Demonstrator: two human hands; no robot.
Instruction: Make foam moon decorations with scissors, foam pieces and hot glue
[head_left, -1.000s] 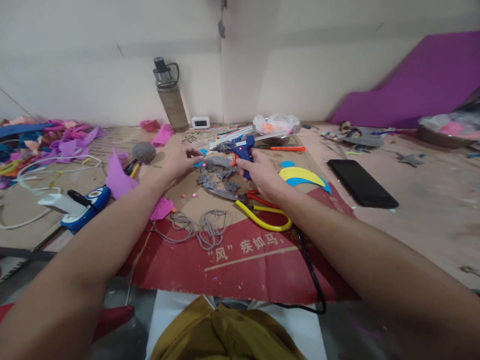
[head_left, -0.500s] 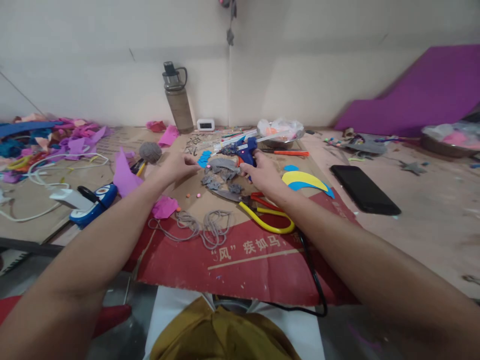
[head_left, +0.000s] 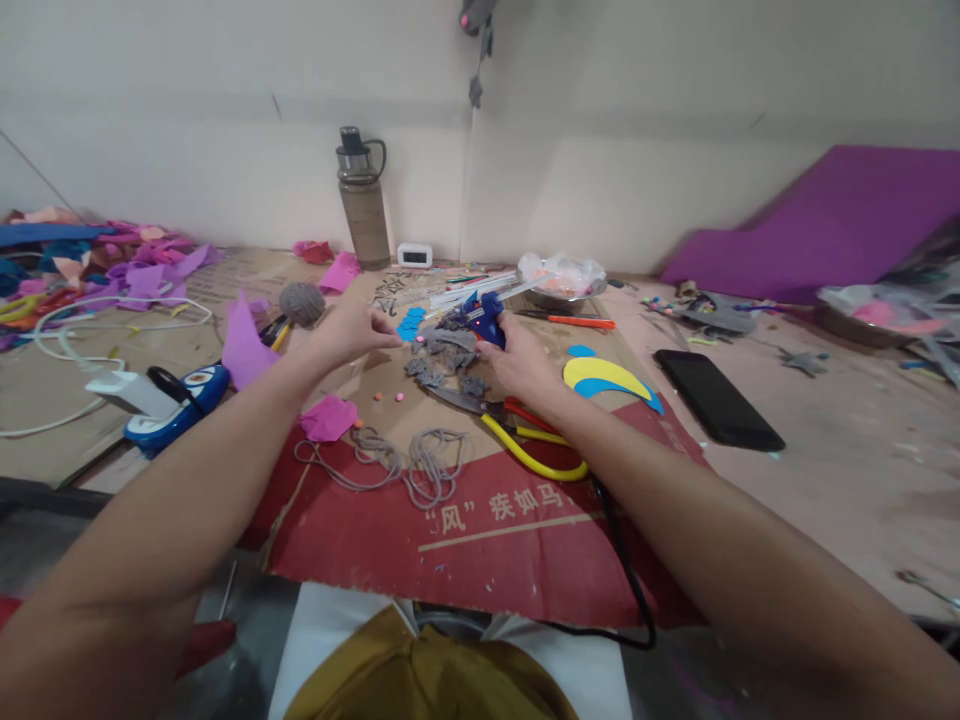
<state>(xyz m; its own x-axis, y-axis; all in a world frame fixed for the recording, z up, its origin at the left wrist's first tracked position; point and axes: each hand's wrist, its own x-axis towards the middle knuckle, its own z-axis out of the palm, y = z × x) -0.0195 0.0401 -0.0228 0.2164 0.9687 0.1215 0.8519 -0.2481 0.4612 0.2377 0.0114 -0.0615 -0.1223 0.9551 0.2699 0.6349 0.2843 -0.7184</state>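
Observation:
My right hand (head_left: 521,362) is closed around a blue glue gun (head_left: 481,314), its nozzle tilted left over a heap of grey felt pieces (head_left: 444,360). A red light glows on the gun. My left hand (head_left: 352,330) reaches in from the left, fingertips pinched beside small blue cut-outs (head_left: 409,324) and the grey pieces; what it pinches is too small to name. Both hands work over a brown and red cardboard sheet (head_left: 480,530).
Yellow-handled scissors (head_left: 525,440) and grey yarn strands (head_left: 409,455) lie near the hands. A yellow and blue crescent (head_left: 604,378), a black phone (head_left: 716,398), a water bottle (head_left: 364,200), a yarn ball (head_left: 301,302), a power strip (head_left: 124,392) and pink scraps (head_left: 135,275) surround them.
The view has shifted slightly. My right hand tipped the glue gun lower and leftwards onto the grey pieces. My left hand stayed by the blue cut-outs.

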